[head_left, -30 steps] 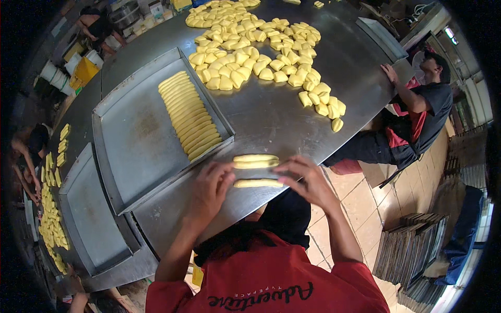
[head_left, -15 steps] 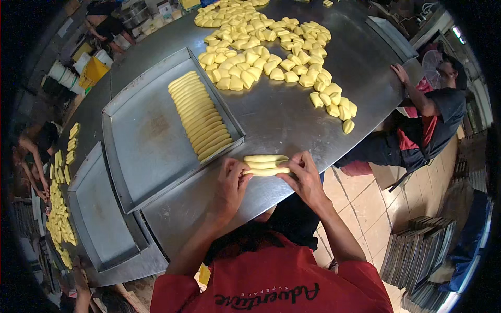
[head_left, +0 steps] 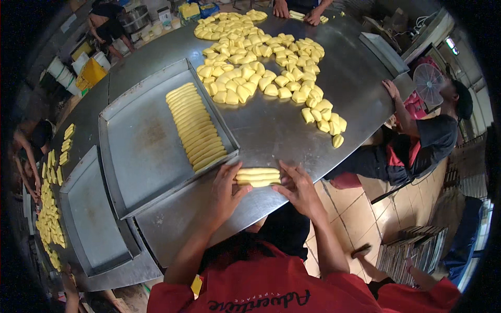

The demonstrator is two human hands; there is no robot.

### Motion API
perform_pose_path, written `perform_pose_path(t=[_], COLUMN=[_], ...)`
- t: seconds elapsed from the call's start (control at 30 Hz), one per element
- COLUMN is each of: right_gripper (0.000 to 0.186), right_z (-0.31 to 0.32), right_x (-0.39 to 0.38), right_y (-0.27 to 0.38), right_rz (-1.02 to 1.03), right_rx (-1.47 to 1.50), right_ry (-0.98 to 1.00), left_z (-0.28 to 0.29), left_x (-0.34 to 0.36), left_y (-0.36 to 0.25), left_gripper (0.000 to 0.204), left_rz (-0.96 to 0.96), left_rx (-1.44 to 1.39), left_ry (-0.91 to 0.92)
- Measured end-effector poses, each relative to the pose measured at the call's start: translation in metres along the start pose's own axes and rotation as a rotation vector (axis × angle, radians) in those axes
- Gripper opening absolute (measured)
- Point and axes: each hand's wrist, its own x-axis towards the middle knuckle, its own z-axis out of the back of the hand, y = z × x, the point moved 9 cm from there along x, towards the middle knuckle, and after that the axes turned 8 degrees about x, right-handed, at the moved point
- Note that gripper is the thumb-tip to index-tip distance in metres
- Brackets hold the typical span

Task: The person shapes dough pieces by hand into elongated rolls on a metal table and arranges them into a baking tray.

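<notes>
Three yellow dough rolls (head_left: 258, 177) lie side by side on the steel table near its front edge. My left hand (head_left: 225, 192) cups their left ends, fingers at the far side and thumb at the near side. At the right ends, my right hand (head_left: 301, 192) does the same, its thumb against the nearest roll. Just beyond my left hand stands a large metal tray (head_left: 138, 172). A tight column of similar dough rolls (head_left: 195, 125) fills its right part, and the rest of its floor is bare.
Many cut dough pieces (head_left: 245, 78) are heaped across the far table (head_left: 360, 88). A second tray (head_left: 96, 214) and more dough (head_left: 49, 221) lie left. A co-worker (head_left: 433, 125) sits at the right edge; another's hands (head_left: 297, 14) work at the far edge. Stacked trays (head_left: 412, 255) stand lower right.
The rolls now lie closer together; my fingers have spread from pinching their ends to framing them. A co-worker's hands appear at the far edge, and a red-clad person at lower right. The view has shifted.
</notes>
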Motion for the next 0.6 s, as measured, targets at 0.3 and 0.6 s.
perform_pose_path(t=[0.3, 0.6], right_gripper=[0.021, 0.023], right_z=[-0.015, 0.0], right_x=[0.001, 0.002], right_y=[0.015, 0.138], right_rz=[0.099, 0.157], right_rx=[0.095, 0.267], right_ry=[-0.303, 0.307], left_z=[-0.009, 0.011], left_x=[-0.017, -0.044], left_y=[0.037, 0.023], left_gripper=[0.017, 0.059], left_rz=[0.22, 0.398], left_rx=[-0.155, -0.824], left_ry=[-0.094, 0.014])
